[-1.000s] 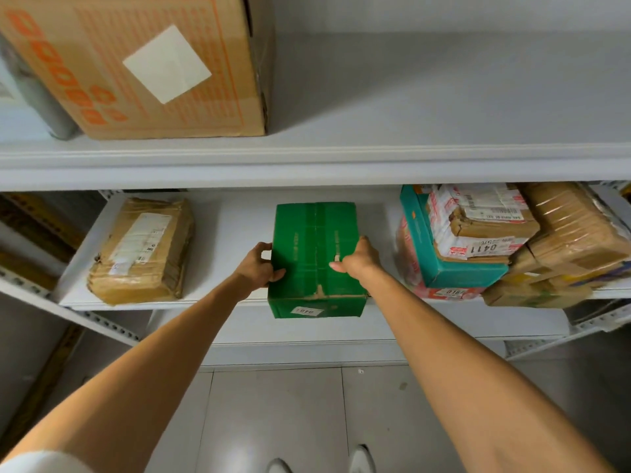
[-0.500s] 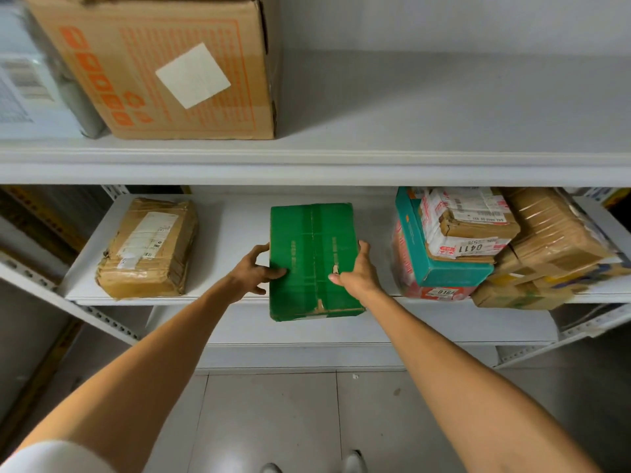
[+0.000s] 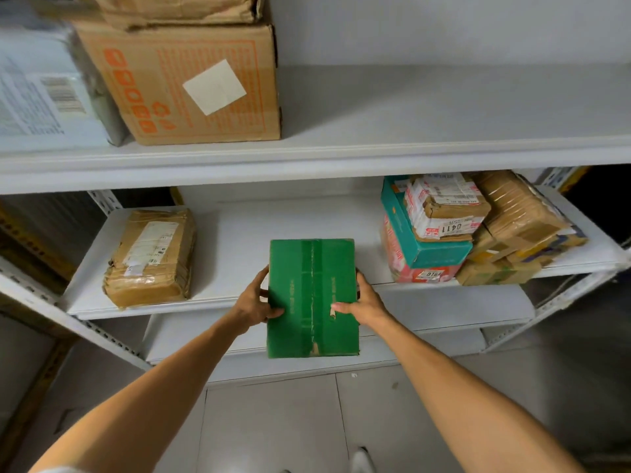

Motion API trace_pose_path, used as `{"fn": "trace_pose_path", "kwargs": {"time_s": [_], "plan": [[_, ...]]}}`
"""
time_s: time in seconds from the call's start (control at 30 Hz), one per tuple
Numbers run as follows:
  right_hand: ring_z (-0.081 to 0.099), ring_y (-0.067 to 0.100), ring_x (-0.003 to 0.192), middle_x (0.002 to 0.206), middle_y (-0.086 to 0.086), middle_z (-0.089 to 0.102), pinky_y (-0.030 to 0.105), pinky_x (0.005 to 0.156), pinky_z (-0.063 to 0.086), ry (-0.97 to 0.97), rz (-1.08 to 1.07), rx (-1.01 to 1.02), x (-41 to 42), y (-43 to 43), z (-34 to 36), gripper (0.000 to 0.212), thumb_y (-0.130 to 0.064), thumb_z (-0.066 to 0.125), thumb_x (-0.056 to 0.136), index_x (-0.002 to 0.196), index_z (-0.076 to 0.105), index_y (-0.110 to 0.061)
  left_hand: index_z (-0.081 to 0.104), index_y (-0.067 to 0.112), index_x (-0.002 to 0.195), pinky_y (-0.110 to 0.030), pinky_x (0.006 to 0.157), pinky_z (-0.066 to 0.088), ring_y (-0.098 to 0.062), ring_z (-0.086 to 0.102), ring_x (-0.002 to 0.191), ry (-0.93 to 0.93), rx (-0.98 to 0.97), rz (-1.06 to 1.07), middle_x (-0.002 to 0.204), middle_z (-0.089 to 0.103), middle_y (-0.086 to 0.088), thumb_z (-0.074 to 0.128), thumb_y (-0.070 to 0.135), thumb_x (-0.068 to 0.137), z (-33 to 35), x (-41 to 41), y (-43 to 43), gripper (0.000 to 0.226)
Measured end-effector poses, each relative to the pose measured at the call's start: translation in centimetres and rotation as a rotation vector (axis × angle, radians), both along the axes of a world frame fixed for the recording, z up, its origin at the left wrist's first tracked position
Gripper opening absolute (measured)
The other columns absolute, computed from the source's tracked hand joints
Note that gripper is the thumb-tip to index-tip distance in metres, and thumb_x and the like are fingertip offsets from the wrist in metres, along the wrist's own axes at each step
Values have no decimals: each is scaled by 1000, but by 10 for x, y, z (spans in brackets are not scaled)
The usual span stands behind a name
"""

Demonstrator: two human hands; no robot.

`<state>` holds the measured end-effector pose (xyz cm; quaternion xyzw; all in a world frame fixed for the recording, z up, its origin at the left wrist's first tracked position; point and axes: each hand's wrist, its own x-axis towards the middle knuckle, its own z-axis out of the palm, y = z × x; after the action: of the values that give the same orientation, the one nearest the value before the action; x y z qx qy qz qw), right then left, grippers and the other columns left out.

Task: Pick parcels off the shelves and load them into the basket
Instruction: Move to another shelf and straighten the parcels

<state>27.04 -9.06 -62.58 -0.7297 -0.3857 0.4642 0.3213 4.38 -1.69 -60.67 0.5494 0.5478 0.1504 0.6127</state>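
White shelving (image 3: 106, 339) filled our view, an orange-printed carton (image 3: 191, 83) on its upper board (image 3: 444, 131) and heaped parcels (image 3: 444, 233) on the middle shelf (image 3: 239, 230) at right. The green box (image 3: 312, 298) jutted past that shelf's front edge; whether its far end rested there we could not tell. Our left hand (image 3: 254, 302) and right hand (image 3: 365, 305) gripped its sides, fingers (image 3: 360, 283) clasping it. With such overhang, a loose hold could let it tip and drop.

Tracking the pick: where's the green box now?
Head view, centre: green box held between left hand and right hand at the front edge of the middle shelf.
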Motion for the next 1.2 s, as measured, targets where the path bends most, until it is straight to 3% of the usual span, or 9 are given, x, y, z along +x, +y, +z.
{"fn": "trace_pose_path", "kwargs": {"time_s": [0.17, 0.27, 0.33, 0.53, 0.63, 0.77, 0.9, 1.07, 1.2], "plan": [[43, 26, 134, 144, 6, 48, 47, 112, 34, 1, -182, -5, 18, -47, -12, 94, -5, 80, 72, 149, 29, -21, 19, 32, 150, -45, 78, 54, -31, 50, 108, -27, -2, -149, 107, 46, -6, 60, -20, 77, -7, 28, -19, 98], [49, 24, 128, 136, 4, 56, 38, 108, 39, -14, -312, -5, 39, -88, -15, 90, -1, 81, 70, 146, 36, -18, 23, 33, 149, -54, 85, 53, -36, 51, 109, -59, -33, -232, 106, 47, -8, 62, -21, 75, -23, 61, -37, 99], [49, 24, 128, 136, 4, 56, 40, 110, 38, -28, -412, -1, 55, -121, -18, 91, -1, 83, 68, 145, 37, -17, 26, 35, 147, -60, 87, 50, -39, 52, 109, -68, -47, -293, 110, 49, -13, 63, -20, 75, -31, 88, -53, 98], [51, 25, 124, 131, 6, 59, 41, 110, 38, -27, -793, -6, 98, -242, -13, 91, 3, 83, 64, 143, 40, -13, 19, 35, 150, -52, 84, 55, -36, 55, 109, -45, 35, -700, 115, 51, -16, 69, -14, 73, -33, 190, -117, 104], [54, 24, 122, 127, 5, 62, 47, 107, 41, -8, -988, 32, 117, -303, -14, 96, 5, 83, 62, 144, 40, -20, 18, 38, 150, -51, 89, 53, -32, 54, 113, -33, 57, -846, 123, 52, -12, 72, -10, 73, -24, 242, -160, 106], [54, 24, 115, 116, 1, 59, 53, 102, 44, 61, -1220, 116, 130, -379, 2, 87, 15, 72, 72, 143, 40, -23, 16, 37, 150, -52, 96, 49, -30, 51, 121, -35, 143, -1082, 141, 45, -8, 76, -2, 73, -16, 309, -221, 105], [55, 35, 118, 125, 11, 60, 62, 94, 47, -7, -1372, 184, 145, -458, 10, 83, 12, 74, 71, 140, 42, -22, 18, 32, 151, -46, 99, 48, -28, 51, 122, -66, 184, -1269, 141, 44, -4, 73, -4, 76, 1, 370, -294, 99], [61, 28, 110, 121, 10, 64, 51, 96, 50, -81, -1599, 206, 159, -552, 23, 87, 6, 80, 68, 141, 42, -25, 20, 24, 151, -47, 105, 41, -29, 43, 131, -108, 223, -1492, 148, 39, -6, 72, -4, 77, 18, 437, -395, 95], [56, 24, 118, 122, 0, 61, 49, 104, 44, -148, -1774, 211, 152, -624, 29, 87, 0, 81, 70, 142, 40, -24, 18, 21, 152, -41, 107, 36, -27, 37, 135, -186, 230, -1690, 153, 32, -8, 69, -9, 77, 28, 474, -484, 96]]}}
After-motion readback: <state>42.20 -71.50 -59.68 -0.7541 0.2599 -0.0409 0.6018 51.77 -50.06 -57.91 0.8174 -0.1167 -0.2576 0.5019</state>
